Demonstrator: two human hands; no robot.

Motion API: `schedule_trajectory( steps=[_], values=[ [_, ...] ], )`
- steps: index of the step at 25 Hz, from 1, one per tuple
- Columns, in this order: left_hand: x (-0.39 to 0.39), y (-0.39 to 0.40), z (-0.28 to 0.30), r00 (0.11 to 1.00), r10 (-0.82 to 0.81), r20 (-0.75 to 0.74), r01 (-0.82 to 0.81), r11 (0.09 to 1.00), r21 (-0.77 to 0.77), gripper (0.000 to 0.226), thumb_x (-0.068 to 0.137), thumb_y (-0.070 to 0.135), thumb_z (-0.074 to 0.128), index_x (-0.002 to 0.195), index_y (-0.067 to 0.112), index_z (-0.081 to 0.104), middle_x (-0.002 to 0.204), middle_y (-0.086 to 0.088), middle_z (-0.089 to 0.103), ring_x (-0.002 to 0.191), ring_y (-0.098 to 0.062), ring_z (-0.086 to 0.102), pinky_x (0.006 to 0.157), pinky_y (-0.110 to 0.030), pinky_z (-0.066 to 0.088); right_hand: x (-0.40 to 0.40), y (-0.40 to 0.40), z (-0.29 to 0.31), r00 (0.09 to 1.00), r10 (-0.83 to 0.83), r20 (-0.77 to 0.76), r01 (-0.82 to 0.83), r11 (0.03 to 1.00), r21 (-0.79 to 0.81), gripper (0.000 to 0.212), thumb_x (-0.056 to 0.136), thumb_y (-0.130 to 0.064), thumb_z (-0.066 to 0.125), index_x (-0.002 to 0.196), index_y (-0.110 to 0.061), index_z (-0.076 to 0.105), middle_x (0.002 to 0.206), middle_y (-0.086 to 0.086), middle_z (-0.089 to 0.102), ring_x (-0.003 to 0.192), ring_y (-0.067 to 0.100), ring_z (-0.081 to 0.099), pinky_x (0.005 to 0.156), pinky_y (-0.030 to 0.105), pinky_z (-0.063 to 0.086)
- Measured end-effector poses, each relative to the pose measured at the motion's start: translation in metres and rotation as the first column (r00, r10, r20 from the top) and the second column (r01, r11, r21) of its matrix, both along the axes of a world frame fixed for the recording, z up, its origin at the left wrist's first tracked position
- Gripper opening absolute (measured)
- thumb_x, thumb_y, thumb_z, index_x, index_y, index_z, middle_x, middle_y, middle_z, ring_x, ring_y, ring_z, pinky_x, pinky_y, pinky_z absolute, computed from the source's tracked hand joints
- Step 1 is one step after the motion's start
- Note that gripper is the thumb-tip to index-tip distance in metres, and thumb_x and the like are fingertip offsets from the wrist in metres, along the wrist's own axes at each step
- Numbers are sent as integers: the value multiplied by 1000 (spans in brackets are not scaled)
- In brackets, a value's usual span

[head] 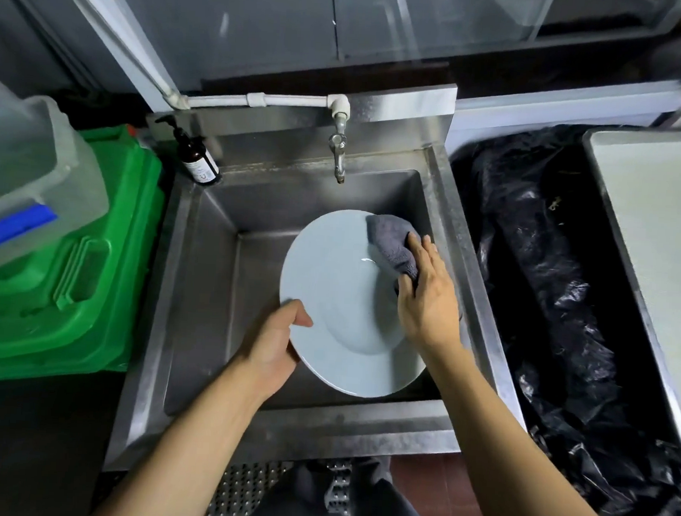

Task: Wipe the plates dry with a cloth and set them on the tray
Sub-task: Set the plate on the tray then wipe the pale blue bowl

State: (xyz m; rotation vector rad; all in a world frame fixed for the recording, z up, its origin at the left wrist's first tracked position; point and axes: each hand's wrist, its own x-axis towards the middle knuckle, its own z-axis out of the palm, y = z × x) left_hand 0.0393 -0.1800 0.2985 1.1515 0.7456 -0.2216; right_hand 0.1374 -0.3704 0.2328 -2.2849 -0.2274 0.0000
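Note:
A pale blue-grey plate [337,297] is held tilted over the steel sink [213,251]. My left hand [275,345] grips its lower left rim, thumb on the face and fingers behind. My right hand [427,298] presses a dark grey cloth [391,244] against the plate's upper right part, fingers lying mostly straight over the cloth. A grey tray [655,235] sits at the far right, only partly in view.
A tap [338,155] hangs over the sink's back. A brown pump bottle [196,157] stands at the back left corner. Green bin [74,263] with a clear container [28,170] on it at left. A black bag-lined bin [546,288] lies between sink and tray.

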Motion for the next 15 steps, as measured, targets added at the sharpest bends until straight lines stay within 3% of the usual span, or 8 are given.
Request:
schedule_trajectory(
  steps=[6, 10, 13, 15],
  values=[
    [6, 4, 14, 998, -28, 47, 27, 999, 16, 44, 56, 3, 48, 97, 4, 64, 98, -14, 71, 89, -29, 65, 82, -36, 45, -11, 53, 25, 978, 182, 106, -204, 946, 251, 62, 97, -7, 43, 158, -11, 33, 167, 7, 24, 157, 16, 14, 128, 36, 13],
    [13, 2, 21, 999, 20, 38, -19, 999, -37, 55, 57, 4, 44, 109, 7, 60, 100, -20, 59, 91, -30, 55, 76, -34, 42, -20, 81, 41, 871, 415, 262, -475, 847, 240, 59, 99, -7, 43, 157, -6, 35, 167, 9, 25, 158, 18, 14, 129, 40, 11],
    [13, 11, 22, 998, 39, 50, -37, 999, -37, 47, 71, -5, 38, 111, 4, 61, 102, -19, 66, 90, -31, 62, 75, -33, 46, -5, 71, 41, 943, 277, 183, -311, 932, 189, 62, 95, 0, 48, 155, -8, 39, 166, 10, 27, 156, 18, 17, 128, 47, 10],
    [13, 14, 22, 998, 21, 61, -20, 1000, -13, 46, 68, -2, 43, 110, 3, 62, 101, -16, 69, 88, -30, 64, 72, -31, 46, 3, 62, 38, 987, 124, 103, -142, 972, 189, 62, 95, 5, 50, 155, -7, 39, 165, 10, 28, 154, 17, 17, 128, 49, 9]
  ],
)
